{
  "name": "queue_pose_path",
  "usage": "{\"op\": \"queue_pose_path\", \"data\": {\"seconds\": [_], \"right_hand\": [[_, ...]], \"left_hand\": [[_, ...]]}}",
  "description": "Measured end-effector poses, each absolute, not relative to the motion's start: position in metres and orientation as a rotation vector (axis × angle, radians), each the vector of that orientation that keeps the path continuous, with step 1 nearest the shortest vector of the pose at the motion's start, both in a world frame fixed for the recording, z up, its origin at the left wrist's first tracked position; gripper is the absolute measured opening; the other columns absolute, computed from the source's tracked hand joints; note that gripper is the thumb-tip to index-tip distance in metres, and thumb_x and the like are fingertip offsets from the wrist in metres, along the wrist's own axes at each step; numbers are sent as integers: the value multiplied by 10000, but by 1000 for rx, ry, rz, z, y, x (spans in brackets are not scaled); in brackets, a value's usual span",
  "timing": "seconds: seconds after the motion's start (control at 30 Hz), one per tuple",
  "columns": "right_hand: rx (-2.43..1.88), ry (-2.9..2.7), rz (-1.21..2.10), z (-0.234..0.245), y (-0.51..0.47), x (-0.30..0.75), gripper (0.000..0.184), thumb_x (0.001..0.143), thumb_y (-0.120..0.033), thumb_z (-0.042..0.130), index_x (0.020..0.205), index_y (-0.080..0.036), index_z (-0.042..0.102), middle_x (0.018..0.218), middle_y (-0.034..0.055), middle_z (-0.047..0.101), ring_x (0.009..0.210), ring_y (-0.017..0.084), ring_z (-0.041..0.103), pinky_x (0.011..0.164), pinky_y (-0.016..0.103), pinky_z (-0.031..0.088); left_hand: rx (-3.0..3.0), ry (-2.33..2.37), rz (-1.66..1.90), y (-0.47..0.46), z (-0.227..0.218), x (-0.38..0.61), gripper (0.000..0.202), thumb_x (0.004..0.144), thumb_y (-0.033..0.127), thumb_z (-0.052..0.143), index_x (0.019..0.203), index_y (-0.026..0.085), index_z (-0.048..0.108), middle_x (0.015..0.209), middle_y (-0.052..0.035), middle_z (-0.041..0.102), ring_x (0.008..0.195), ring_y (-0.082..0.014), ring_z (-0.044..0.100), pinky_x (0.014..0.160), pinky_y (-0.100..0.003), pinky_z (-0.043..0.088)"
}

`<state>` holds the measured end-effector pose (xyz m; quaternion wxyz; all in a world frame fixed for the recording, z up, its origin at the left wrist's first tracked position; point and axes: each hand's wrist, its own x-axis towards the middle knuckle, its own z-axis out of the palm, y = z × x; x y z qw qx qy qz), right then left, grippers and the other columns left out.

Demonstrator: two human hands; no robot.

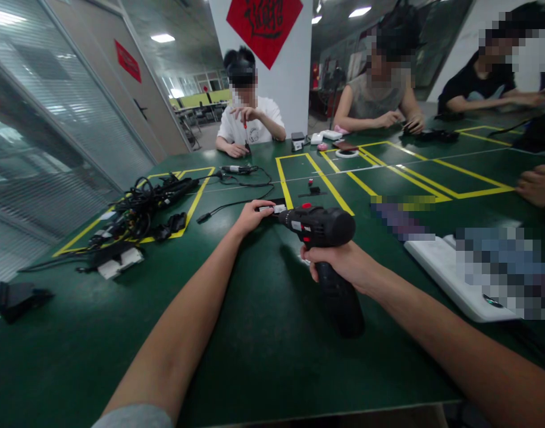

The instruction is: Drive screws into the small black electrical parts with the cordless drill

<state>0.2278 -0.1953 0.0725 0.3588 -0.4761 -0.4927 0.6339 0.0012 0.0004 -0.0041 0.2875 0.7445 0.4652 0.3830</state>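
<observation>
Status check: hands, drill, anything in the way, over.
Right hand closed on the drill. Left hand holds a small white part at the drill's tip. Loose black cable lies close beyond the left hand.

A green table (237, 356) spreads near. Left, a glass wall (40, 119) with blinds; far centre, a white pillar (294, 77) bears a red sign (264, 24), perhaps paper, under ceiling lights (162, 38).

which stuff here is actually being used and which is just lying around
In use: drill, gripped by the right hand; small white part, held by the left hand at the drill's tip.
Lying about: cable pile; white tray; black block at the far left.
</observation>
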Motion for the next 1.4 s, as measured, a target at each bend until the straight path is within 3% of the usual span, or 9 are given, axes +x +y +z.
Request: {"op": "queue_pose_path", "data": {"seconds": [1.4], "right_hand": [[-1215, -1277, 1634, 73, -196, 230, 67, 658, -178, 614, 722, -159, 609, 496, 9, 579, 457, 137, 541, 500, 262, 409]], "left_hand": [[2025, 1249, 996, 3, -6, -2, 381, 758, 421, 671, 1053, 192, 748, 1135, -86, 717, 1047, -253, 625, 1011, -389, 425]]}}
